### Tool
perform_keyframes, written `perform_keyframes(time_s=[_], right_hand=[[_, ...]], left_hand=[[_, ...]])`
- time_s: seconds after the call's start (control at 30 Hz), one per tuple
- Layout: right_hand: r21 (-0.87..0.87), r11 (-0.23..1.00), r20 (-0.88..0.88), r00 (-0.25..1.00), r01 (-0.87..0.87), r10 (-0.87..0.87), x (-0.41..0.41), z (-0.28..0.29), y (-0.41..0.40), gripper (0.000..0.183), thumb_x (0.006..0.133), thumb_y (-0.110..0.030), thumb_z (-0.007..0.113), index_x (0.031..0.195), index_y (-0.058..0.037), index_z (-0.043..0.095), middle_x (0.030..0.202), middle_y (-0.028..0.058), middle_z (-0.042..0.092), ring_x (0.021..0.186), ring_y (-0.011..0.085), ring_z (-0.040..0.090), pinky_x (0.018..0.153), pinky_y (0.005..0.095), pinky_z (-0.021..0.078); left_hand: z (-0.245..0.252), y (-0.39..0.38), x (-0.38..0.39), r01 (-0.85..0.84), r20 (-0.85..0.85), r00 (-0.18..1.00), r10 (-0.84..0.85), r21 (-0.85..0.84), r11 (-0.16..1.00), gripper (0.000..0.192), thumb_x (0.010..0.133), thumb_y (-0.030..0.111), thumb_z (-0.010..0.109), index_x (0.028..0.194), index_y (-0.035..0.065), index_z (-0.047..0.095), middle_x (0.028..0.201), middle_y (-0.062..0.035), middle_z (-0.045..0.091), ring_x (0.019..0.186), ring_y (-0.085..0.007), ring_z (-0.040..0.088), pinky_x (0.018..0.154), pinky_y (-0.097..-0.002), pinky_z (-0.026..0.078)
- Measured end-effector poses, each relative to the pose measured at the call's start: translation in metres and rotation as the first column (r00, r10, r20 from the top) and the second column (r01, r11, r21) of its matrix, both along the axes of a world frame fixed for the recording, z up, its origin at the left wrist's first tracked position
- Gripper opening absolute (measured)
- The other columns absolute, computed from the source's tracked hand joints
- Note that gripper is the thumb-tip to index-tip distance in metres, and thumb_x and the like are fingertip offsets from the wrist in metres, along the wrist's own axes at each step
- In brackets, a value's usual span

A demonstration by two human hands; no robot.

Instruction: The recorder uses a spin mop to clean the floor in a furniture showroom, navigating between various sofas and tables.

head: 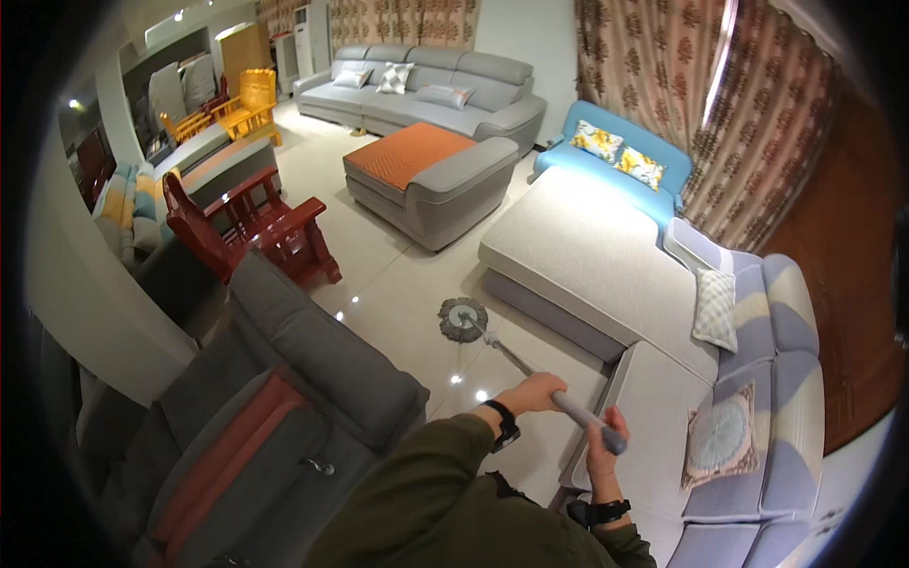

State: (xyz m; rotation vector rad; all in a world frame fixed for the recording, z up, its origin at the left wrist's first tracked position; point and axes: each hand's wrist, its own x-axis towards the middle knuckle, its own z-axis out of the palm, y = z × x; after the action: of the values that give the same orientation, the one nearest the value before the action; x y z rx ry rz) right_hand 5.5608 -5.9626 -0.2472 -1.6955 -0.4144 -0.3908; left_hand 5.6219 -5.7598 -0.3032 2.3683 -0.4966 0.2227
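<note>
A round spin mop head with grey strands (463,319) rests on the tiled floor, with its handle (513,358) slanting back towards me. My left hand (536,392) is closed around the handle's grey grip. Nearer the handle's rounded end, my right hand (605,437) wraps the same grip, its fingers partly hidden behind it. Both wrists carry black bands, and the sleeves are dark green.
To the right stands a light corner sofa (589,248) with cushions. A dark grey recliner sofa (319,348) is close on the left, beyond it a red wooden armchair (248,227). Ahead are a grey chaise with an orange cover (408,153), a long grey sofa (419,106) and a blue sofa (568,153).
</note>
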Motion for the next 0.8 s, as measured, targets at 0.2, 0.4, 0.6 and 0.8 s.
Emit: perform_keyframes(time_s=[0.2, 0.4, 0.6, 0.8], right_hand=[[0.025, 0.997, -0.026, 0.997, -0.075, 0.076, 0.115, -0.008, 0.015, 0.037, 0.08, -0.018, 0.059, 0.11, 0.0001, 0.046, 0.109, 0.0143, 0.053, 0.099, 0.0217, 0.051, 0.09, 0.0365, 0.0399], [-0.156, 0.959, 0.112, 0.961, -0.235, 0.253, 0.216, -0.025, 0.08, 0.034, 0.079, -0.014, 0.058, 0.108, 0.0001, 0.048, 0.109, 0.014, 0.053, 0.098, 0.022, 0.052, 0.089, 0.0351, 0.0402], [-0.3, 0.858, 0.429, 0.745, -0.417, 0.512, 0.302, -0.019, 0.208, 0.026, 0.072, -0.01, 0.062, 0.096, 0.0001, 0.057, 0.081, 0.0148, 0.06, 0.067, 0.0288, 0.058, 0.062, 0.0355, 0.0473], [-0.22, 0.777, 0.416, 0.663, -0.59, 0.622, 0.353, -0.012, 0.315, 0.024, 0.068, -0.004, 0.062, 0.091, 0.0001, 0.054, 0.069, 0.0162, 0.057, 0.059, 0.0315, 0.058, 0.063, 0.0374, 0.05]], left_hand=[[0.018, 0.017, 0.086, -0.105, -0.094, 0.99, 0.103, -0.019, 0.994, 0.017, 0.066, 0.022, 0.067, 0.078, 0.012, 0.06, 0.082, -0.0097, 0.061, 0.084, -0.0327, 0.056, 0.075, -0.0435, 0.044], [0.012, 0.089, 0.157, -0.286, -0.092, 0.953, 0.289, 0.046, 0.957, 0.015, 0.065, 0.019, 0.066, 0.079, 0.0135, 0.062, 0.084, -0.008, 0.061, 0.088, -0.0305, 0.056, 0.075, -0.0412, 0.046], [-0.021, 0.197, 0.206, -0.464, -0.096, 0.874, 0.477, 0.127, 0.876, 0.011, 0.065, 0.015, 0.064, 0.075, 0.0134, 0.06, 0.081, -0.0082, 0.059, 0.084, -0.0301, 0.055, 0.073, -0.0416, 0.045], [-0.027, 0.288, 0.236, -0.649, -0.132, 0.754, 0.643, -0.005, 0.761, 0.016, 0.064, 0.013, 0.064, 0.077, 0.0166, 0.057, 0.085, -0.0025, 0.056, 0.094, -0.0252, 0.052, 0.07, -0.0427, 0.042]])
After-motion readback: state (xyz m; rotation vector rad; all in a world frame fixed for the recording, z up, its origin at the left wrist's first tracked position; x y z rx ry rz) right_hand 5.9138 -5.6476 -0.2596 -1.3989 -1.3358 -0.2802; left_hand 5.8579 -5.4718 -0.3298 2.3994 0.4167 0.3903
